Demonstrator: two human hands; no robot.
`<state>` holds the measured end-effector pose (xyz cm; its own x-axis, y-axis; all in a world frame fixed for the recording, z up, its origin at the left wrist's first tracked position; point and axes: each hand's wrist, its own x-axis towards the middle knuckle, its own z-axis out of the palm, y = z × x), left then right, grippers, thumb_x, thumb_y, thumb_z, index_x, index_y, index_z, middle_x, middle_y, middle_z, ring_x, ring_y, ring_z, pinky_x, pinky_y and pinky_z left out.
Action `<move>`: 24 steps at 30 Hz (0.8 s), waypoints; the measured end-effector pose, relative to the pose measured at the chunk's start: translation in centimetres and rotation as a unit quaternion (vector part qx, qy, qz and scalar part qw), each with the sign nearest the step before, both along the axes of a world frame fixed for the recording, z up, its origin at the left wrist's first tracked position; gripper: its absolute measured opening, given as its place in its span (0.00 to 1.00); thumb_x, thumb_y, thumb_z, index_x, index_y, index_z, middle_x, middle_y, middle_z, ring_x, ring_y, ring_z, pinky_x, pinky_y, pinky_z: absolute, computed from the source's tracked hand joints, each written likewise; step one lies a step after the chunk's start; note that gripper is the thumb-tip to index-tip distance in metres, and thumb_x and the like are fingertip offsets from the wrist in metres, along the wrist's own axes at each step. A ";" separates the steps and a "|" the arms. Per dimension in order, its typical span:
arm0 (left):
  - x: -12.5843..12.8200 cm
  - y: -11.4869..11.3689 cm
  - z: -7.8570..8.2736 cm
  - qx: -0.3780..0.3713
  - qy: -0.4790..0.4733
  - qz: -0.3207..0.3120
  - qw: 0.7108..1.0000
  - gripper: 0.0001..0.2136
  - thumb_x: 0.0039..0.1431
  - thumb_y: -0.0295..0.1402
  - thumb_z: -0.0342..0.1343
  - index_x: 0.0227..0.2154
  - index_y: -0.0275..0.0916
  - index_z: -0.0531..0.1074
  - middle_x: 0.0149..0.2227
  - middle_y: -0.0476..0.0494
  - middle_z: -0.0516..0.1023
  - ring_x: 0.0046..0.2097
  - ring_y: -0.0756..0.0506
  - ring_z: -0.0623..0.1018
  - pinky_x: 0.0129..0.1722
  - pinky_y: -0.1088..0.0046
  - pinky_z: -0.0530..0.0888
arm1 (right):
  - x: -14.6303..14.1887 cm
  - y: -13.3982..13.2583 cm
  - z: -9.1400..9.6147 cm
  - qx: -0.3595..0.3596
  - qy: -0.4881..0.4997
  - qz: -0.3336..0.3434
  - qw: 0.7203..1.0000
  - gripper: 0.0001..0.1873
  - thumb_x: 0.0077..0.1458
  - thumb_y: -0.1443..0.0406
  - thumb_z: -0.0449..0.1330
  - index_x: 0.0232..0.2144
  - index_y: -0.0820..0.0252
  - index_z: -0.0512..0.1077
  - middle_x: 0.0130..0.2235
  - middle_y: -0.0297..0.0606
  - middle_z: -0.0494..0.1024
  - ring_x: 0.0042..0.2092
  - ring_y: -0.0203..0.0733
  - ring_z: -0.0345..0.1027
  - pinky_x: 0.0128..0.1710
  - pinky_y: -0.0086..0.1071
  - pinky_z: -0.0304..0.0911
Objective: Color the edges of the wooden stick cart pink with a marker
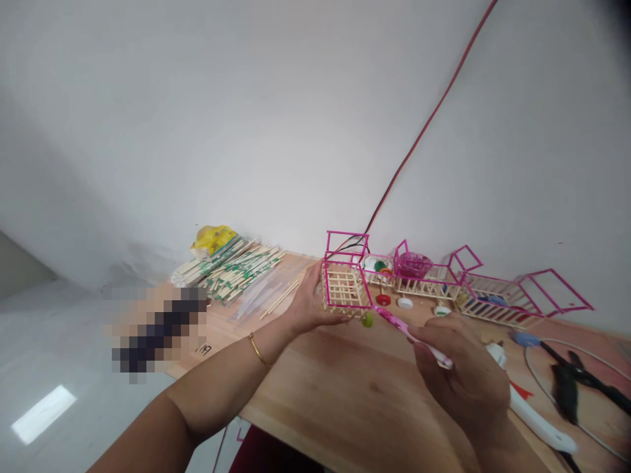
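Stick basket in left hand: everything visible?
The stick basket is an open lattice box, apparently thin pale wood, with magenta rim sticks and a magenta rectangular frame at its far end. The left hand grips its left side, lattice facing the camera. A pink brush meets or nearly meets its near right corner; a green disc shows below.

The wooden cart (344, 288) looks matt, the tabletop (340, 384) smooth.

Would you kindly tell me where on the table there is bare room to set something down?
The widest bare tabletop lies nearer than the held basket, between left forearm and right hand. A smaller patch separates the loose sticks from that forearm. Stick baskets crowd the wall side, bundled sticks the left, white and black tools the right.
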<state>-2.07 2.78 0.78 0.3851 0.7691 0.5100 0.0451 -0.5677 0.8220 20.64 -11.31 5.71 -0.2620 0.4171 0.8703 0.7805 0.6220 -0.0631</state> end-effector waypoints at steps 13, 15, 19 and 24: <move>0.2 0.0 0.2 0.005 0.001 0.007 1.000 0.57 0.29 0.52 0.75 0.64 0.42 0.55 0.63 0.34 0.62 0.65 0.28 0.63 0.67 0.42 0.58 | 0.2 -0.1 -0.4 -0.013 0.008 0.001 1.000 0.09 0.58 0.71 0.59 0.41 0.59 0.72 0.32 0.35 0.74 0.35 0.38 0.68 0.38 0.35 0.62; 0.2 0.0 0.1 0.006 -0.001 0.008 1.000 0.57 0.29 0.52 0.75 0.64 0.42 0.55 0.63 0.34 0.62 0.65 0.28 0.63 0.67 0.43 0.58 | 0.3 -0.1 -0.4 -0.019 0.014 0.003 1.000 0.09 0.58 0.71 0.59 0.42 0.58 0.72 0.32 0.35 0.74 0.35 0.38 0.68 0.38 0.35 0.62; 0.2 0.0 -0.1 0.004 -0.002 0.006 1.000 0.58 0.29 0.52 0.75 0.65 0.42 0.54 0.63 0.33 0.62 0.65 0.28 0.63 0.67 0.43 0.58 | 0.3 0.0 -0.6 -0.018 0.028 -0.008 0.999 0.09 0.58 0.71 0.59 0.42 0.58 0.73 0.33 0.36 0.75 0.36 0.39 0.69 0.40 0.36 0.62; 0.2 -0.1 0.2 0.000 -0.001 0.011 1.000 0.57 0.29 0.51 0.75 0.65 0.42 0.55 0.63 0.34 0.63 0.65 0.28 0.63 0.67 0.44 0.58 | -0.1 0.0 -0.2 -0.008 0.006 -0.002 1.000 0.09 0.58 0.70 0.59 0.41 0.57 0.72 0.31 0.34 0.75 0.34 0.38 0.69 0.40 0.36 0.62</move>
